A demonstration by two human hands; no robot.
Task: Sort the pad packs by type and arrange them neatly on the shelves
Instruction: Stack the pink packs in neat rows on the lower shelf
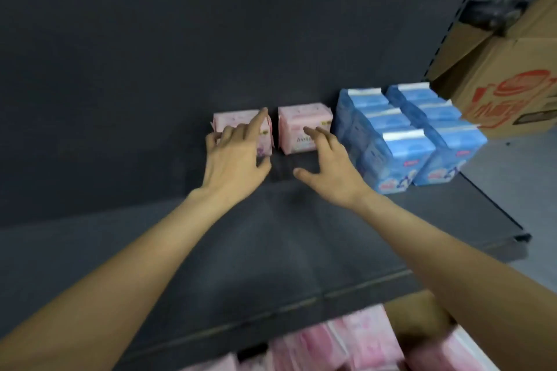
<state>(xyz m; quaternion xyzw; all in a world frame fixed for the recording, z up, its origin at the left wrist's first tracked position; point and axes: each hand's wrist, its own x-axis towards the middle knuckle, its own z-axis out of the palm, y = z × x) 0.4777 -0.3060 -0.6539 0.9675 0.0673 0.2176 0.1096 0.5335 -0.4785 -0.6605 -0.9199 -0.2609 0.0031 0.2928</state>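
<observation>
Dark shelf (301,235), left hand (238,150) fingers spread on pink pack (232,120), right hand (331,166) splayed, reaching forward

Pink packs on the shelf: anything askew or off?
Slightly. The left pink pack stands apart from the right pink pack, with a dark gap between them, and its wrapper edge looks a bit crumpled. The blue packs sit in tight rows. Left hand rests on the left pack; right hand touches the other.
</observation>
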